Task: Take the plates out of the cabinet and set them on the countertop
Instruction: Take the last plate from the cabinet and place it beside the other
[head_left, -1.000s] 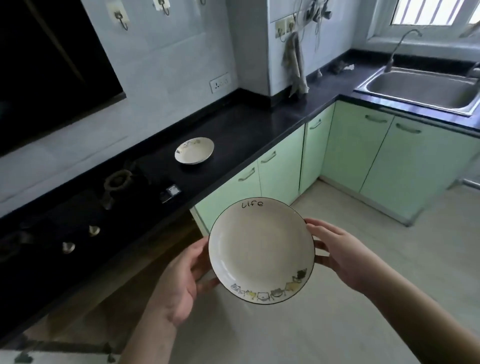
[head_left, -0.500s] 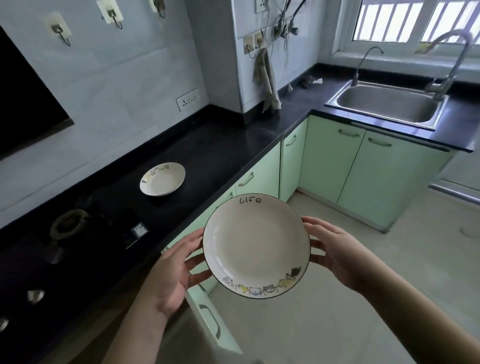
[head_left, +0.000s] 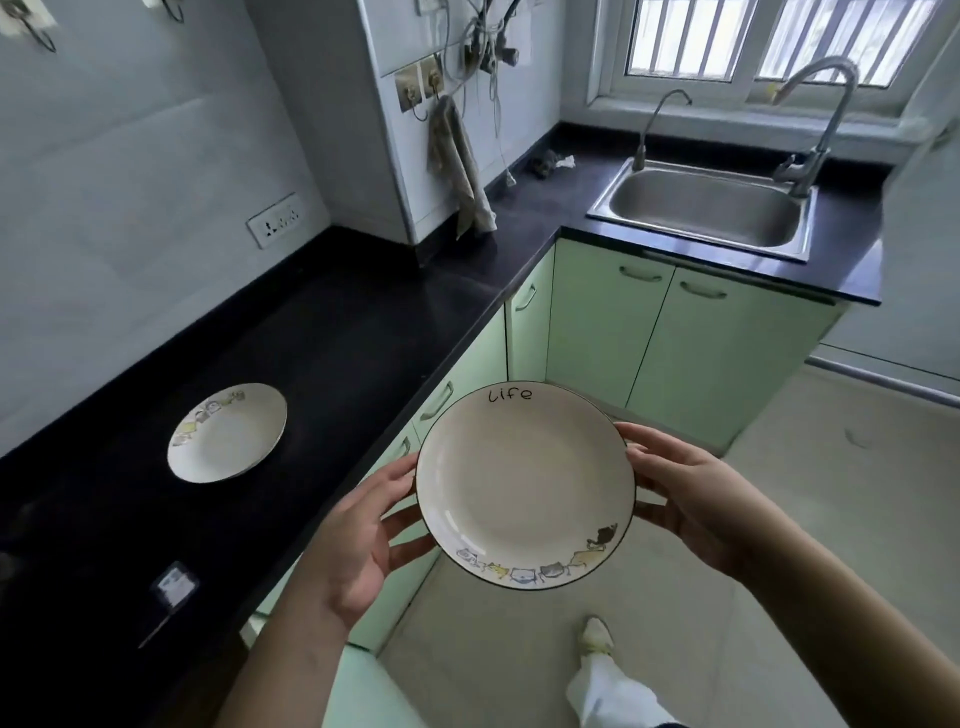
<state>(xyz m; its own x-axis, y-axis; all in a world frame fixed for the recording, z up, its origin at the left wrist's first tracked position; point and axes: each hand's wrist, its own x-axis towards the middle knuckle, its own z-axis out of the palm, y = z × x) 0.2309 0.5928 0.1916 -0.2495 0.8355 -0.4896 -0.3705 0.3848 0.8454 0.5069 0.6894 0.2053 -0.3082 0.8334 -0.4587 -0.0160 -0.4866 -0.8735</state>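
Note:
I hold a white plate (head_left: 522, 483) with a dark rim, the word "Life" and small cat drawings, level in front of me over the floor beside the counter edge. My left hand (head_left: 358, 540) grips its left rim, and my right hand (head_left: 691, 499) grips its right rim. A second matching plate (head_left: 228, 434) lies flat on the black countertop (head_left: 363, 343), to the left of the held one.
Light green cabinet doors (head_left: 597, 332) run under the L-shaped counter. A steel sink (head_left: 706, 210) with two taps sits at the back right. A cloth (head_left: 462, 166) hangs on the wall corner. A small square object (head_left: 174, 584) lies near the counter's front.
The view has swung right and closer to the counter. The plate on the counter now appears nearer and lower left. Both hands keep the same hold on the plate.

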